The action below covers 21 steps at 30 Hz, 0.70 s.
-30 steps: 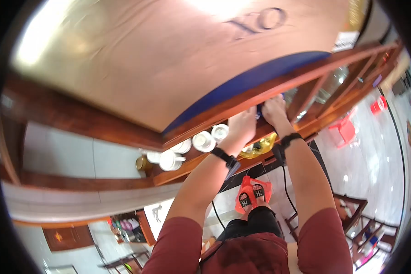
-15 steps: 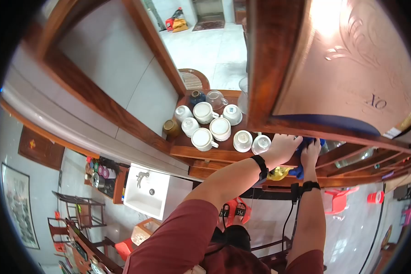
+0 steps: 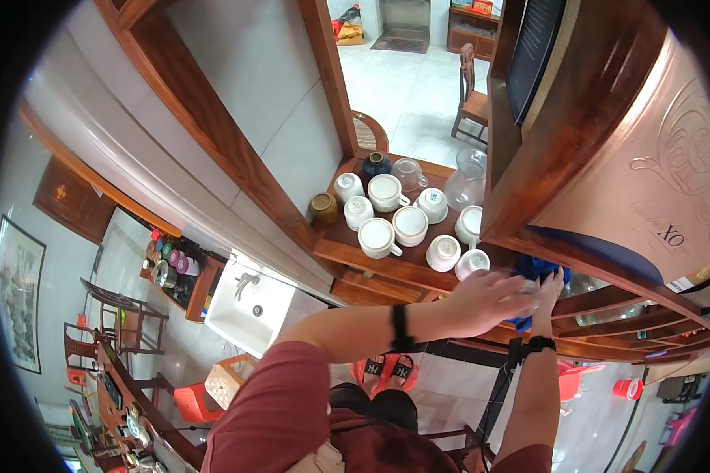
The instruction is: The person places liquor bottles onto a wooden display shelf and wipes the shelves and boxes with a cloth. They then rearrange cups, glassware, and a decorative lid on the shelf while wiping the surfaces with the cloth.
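Observation:
My left hand (image 3: 485, 303) is closed around a small clear glass (image 3: 531, 293), of which only part shows beyond the fingers. Beside it, my right hand (image 3: 552, 289) grips a crumpled blue cloth (image 3: 535, 270) at the front of the wooden shelf (image 3: 418, 272). The cloth lies close to the glass; whether they touch is unclear. Left of my hands, several white cups stand upside down, among them a white mug (image 3: 378, 237) and a smaller white cup (image 3: 443, 253). The white cup nearest my left hand (image 3: 472, 262) is partly covered by it.
A clear glass pitcher (image 3: 467, 181) stands behind the cups, near a dark blue cup (image 3: 377, 164) and a brown cup (image 3: 323, 208). A wooden post and a large XO box (image 3: 639, 181) rise at the right. Below left is a white sink (image 3: 248, 303).
My left hand has drawn back from the shelf and now shows a clear glass in its fingers. My right hand stays by the blue cloth. The view has shifted, revealing the pitcher and more cups.

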Each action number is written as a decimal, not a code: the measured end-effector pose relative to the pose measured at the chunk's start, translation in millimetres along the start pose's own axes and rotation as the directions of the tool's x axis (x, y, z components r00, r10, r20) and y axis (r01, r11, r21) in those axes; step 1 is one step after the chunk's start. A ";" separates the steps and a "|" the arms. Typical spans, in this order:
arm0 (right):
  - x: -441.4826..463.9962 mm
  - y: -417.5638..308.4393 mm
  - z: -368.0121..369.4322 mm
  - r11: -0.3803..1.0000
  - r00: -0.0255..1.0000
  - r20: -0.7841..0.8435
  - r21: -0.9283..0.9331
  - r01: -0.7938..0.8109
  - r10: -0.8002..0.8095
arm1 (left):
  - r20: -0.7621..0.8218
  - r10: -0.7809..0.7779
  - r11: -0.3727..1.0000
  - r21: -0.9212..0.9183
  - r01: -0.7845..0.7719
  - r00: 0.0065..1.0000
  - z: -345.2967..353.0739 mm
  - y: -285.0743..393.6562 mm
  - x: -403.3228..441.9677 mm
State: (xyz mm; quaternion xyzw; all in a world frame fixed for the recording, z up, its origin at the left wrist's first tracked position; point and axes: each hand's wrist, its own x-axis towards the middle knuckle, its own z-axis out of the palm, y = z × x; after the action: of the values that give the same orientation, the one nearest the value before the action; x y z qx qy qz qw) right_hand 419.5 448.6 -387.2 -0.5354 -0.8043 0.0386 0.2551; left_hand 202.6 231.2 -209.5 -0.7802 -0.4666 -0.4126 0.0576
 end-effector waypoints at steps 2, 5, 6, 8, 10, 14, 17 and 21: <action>-5.7 -13.2 -8.9 0.996 0.996 -0.048 -0.053 0.067 -0.070 | -0.040 0.002 0.980 0.201 0.006 0.999 -39.8 -2.1 -30.2; -5.5 -27.3 -22.0 0.996 0.998 -0.030 -0.074 0.051 -0.054 | -0.007 -0.138 0.905 0.405 0.129 0.990 -112.2 -25.9 -77.4; -5.3 -29.9 -23.6 0.996 0.999 -0.026 -0.086 0.038 -0.041 | 0.023 -0.240 0.867 0.454 0.204 0.970 -135.3 -33.6 -89.9; -7.1 -34.9 -25.0 0.995 1.000 -0.014 -0.091 0.025 -0.027 | 0.024 -0.463 0.760 0.526 0.382 0.886 -173.1 -48.3 -110.2; -5.5 -36.6 -25.2 0.994 1.000 -0.019 -0.112 0.006 -0.009 | 0.083 -0.542 0.709 0.579 0.403 0.836 -193.1 -59.8 -121.7; -4.8 -23.5 -14.7 0.991 0.999 -0.020 -0.131 0.033 -0.035 | 0.231 -0.675 0.624 0.686 0.375 0.701 -190.8 -83.4 -135.0; -4.3 -19.8 -13.8 0.989 0.997 -0.027 -0.130 0.063 -0.067 | 0.262 -0.669 0.626 0.704 0.336 0.696 -177.9 -96.8 -138.4; -3.7 -18.9 -14.6 0.990 0.992 -0.054 -0.098 0.105 -0.111 | 0.335 -0.657 0.659 0.691 0.299 0.675 -170.4 -107.6 -139.8</action>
State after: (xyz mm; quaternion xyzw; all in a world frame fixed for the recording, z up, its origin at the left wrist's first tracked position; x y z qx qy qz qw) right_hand 411.3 434.2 -369.7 -0.5034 -0.8251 -0.0296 0.2550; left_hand -12.7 115.1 -227.6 -0.6466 -0.7619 -0.0005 0.0377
